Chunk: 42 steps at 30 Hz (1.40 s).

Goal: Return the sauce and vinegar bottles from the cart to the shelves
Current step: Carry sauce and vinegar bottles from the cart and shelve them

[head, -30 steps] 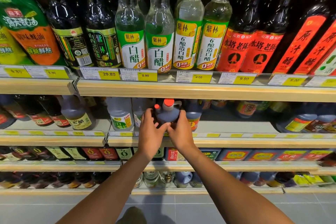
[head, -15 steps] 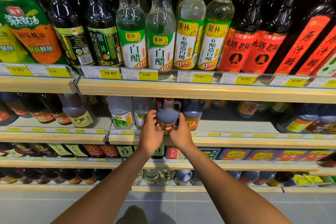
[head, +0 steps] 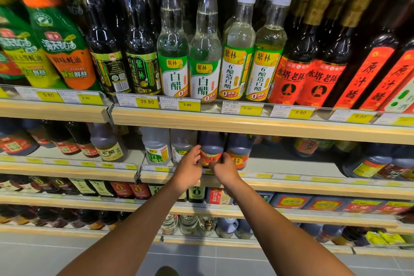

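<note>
A dark vinegar jug with an orange-red label stands on the second shelf, its top hidden under the shelf above. My left hand cups its left side and my right hand presses against its lower right, so both hold it. A matching dark jug stands touching it on the right. Two clear white-vinegar jugs stand just to the left. The cart is out of view.
The top shelf carries tall white-vinegar bottles, dark bottles and red-labelled vinegar bottles. More dark jugs sit far right on the second shelf. Lower shelves hold several small bottles. Grey floor tiles lie below.
Both hands have pushed the dark jug back and down onto the second shelf beside its twin. The camera has tilted up, so the jug's red cap is now hidden behind the upper shelf.
</note>
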Each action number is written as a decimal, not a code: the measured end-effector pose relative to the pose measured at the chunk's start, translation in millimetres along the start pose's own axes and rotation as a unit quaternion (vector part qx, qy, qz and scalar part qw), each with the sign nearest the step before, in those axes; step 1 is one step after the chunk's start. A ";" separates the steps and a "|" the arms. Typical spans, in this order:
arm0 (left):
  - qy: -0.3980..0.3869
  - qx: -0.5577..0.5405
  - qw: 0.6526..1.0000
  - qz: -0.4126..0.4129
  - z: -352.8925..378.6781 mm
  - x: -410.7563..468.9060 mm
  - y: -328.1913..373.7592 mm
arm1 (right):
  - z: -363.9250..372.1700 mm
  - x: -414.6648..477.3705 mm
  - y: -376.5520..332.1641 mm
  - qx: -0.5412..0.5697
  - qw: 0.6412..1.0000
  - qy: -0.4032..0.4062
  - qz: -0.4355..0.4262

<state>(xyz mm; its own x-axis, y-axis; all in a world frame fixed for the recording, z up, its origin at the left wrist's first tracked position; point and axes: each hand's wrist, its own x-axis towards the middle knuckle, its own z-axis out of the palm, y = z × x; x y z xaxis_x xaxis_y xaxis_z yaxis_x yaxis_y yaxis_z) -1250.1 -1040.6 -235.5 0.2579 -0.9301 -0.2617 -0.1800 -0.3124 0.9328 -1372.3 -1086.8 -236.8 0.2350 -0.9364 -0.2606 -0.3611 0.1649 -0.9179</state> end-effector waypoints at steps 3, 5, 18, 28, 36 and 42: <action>-0.013 0.011 1.000 -0.001 -1.2 -9.2 6.2 | -11.2 -7.2 -7.5 0.004 0.999 -0.024 0.036; -0.013 0.010 1.000 0.004 -3.0 -15.3 11.0 | -19.8 -13.4 -11.1 -0.006 0.998 -0.038 0.043; 0.041 0.150 0.984 0.085 -4.8 -76.4 35.8 | -83.9 -77.0 -38.4 -0.147 0.987 -0.033 -0.050; 0.158 0.357 0.892 0.225 -19.1 -140.4 52.0 | -127.1 -113.9 -48.4 -0.402 0.879 -0.008 -0.257; 0.243 0.503 0.793 0.242 -70.8 -179.0 61.8 | -99.3 -130.0 -84.9 -0.484 0.753 0.029 -0.444; 0.303 0.543 0.756 0.204 -142.1 -220.0 48.5 | -38.8 -143.5 -124.9 -0.485 0.717 0.013 -0.500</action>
<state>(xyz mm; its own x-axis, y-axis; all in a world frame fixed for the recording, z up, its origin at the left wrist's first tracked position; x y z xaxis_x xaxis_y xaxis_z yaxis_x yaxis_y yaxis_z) -1180.6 -823.6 -97.4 0.2988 -0.8353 0.4615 -0.9505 -0.3037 0.0657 -1395.9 -985.0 -73.1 0.8023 -0.4434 0.3997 -0.4845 -0.8748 0.0022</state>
